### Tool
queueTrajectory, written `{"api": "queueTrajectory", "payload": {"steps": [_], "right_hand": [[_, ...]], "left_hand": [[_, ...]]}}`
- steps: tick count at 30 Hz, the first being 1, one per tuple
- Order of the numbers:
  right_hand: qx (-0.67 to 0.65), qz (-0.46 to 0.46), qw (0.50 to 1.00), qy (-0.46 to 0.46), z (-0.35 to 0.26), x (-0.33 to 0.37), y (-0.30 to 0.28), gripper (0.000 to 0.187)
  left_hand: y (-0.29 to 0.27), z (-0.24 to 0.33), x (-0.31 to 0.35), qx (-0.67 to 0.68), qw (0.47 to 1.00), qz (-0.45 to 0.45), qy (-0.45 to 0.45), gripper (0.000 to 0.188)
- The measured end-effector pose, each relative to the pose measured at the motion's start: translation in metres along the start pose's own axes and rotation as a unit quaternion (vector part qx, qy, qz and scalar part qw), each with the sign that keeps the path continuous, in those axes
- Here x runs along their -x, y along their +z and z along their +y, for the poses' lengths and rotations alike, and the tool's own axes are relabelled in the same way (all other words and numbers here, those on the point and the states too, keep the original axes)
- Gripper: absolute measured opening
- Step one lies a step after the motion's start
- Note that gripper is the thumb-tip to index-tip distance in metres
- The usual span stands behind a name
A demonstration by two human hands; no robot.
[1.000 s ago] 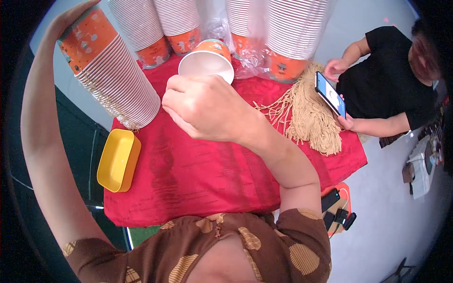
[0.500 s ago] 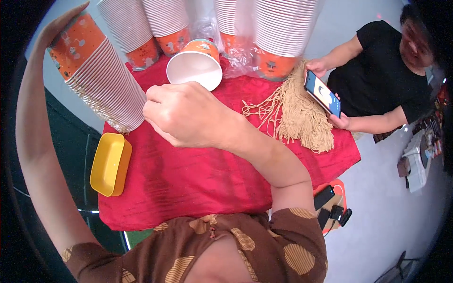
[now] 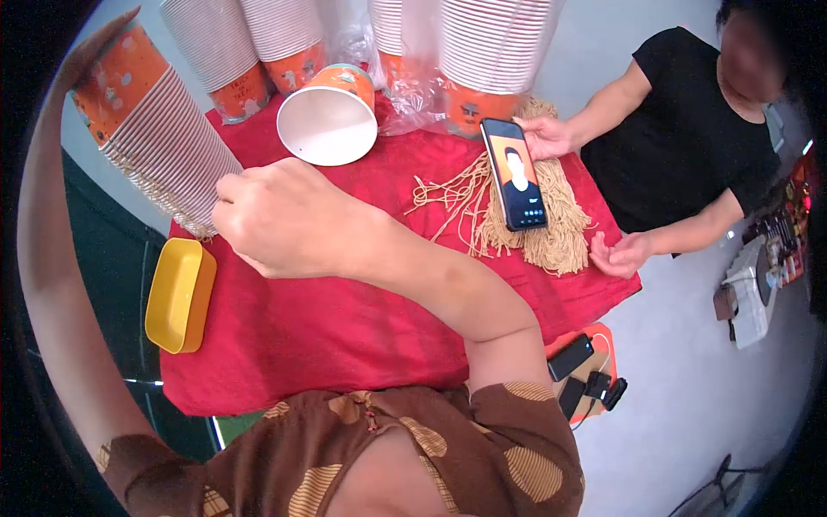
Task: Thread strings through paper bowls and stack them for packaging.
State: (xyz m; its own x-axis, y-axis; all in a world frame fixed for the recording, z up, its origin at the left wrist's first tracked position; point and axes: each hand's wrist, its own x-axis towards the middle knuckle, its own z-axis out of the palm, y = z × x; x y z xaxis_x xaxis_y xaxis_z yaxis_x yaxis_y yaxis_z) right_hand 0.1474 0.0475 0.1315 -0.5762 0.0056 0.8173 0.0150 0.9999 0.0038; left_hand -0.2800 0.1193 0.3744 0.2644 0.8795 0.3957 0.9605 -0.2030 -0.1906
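A tall nested stack of orange-and-white paper cups (image 3: 177, 133) leans at the left, its orange base up and its rim end low. My left hand (image 3: 96, 50) grips it around that raised base. Beige strings (image 3: 164, 196) hang along the stack's lower-left side. My right hand (image 3: 289, 220) is closed beside the rim end of the stack; its fingertips are turned away, so anything in them is hidden. Just beyond it a single large paper cup (image 3: 327, 125) lies on its side, its white mouth facing me.
More cup stacks in clear plastic (image 3: 491, 52) stand along the far side of the red-covered table (image 3: 345, 319). A yellow tub (image 3: 181, 297) sits at the left edge, a beige string bundle (image 3: 551, 228) at the right. A person there holds a phone (image 3: 515, 177). Devices lie on an orange stool (image 3: 594, 336).
The co-worker's phone has moved left over the string bundle, now in one hand, the other hand off it. My view has shifted slightly; my hands keep nearly the same pose at the stack.
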Motion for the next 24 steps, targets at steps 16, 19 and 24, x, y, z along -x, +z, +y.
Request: {"api": "queueTrajectory", "payload": {"steps": [16,19,24], "right_hand": [[0.022,-0.063,0.998,0.001,-0.009,0.001,0.003,0.008],[0.017,-0.065,0.998,0.003,-0.009,0.002,0.002,0.009],[0.010,-0.068,0.998,-0.001,-0.008,0.002,0.005,0.009]], "left_hand": [[0.013,0.033,0.009,-0.048,0.994,0.000,-0.100,0.053],[0.014,0.040,0.007,-0.058,0.992,0.001,-0.114,0.055],[0.017,0.049,0.002,-0.074,0.988,0.002,-0.138,0.059]]}}
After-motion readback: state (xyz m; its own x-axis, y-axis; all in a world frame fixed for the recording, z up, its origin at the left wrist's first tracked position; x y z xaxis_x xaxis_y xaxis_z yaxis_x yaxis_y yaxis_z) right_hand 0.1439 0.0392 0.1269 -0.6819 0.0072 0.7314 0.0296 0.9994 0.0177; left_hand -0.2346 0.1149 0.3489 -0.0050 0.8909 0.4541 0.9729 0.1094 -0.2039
